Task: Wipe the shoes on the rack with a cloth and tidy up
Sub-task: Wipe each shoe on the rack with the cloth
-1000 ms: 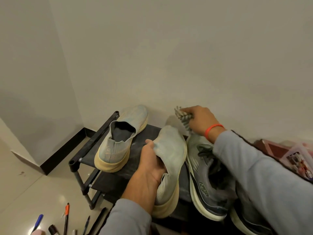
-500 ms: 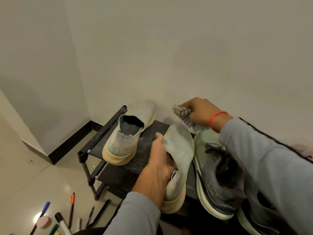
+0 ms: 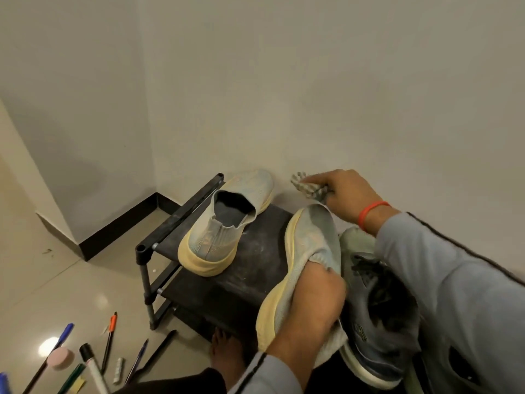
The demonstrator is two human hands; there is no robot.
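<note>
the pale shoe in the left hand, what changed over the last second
The left hand has rolled the pale shoe onto its side, its yellow sole now facing left. The right hand still grips the cloth above the toe. The other pale shoe stays on the rack.

No legible text; only a blurred, unreadable mark on the grey sneaker [image 3: 377, 317].

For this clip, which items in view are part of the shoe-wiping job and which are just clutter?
In use: cloth in right hand; pale slip-on shoe in left hand; its mate; grey sneaker; rack.
Clutter: pens, pink eraser on floor.
</note>
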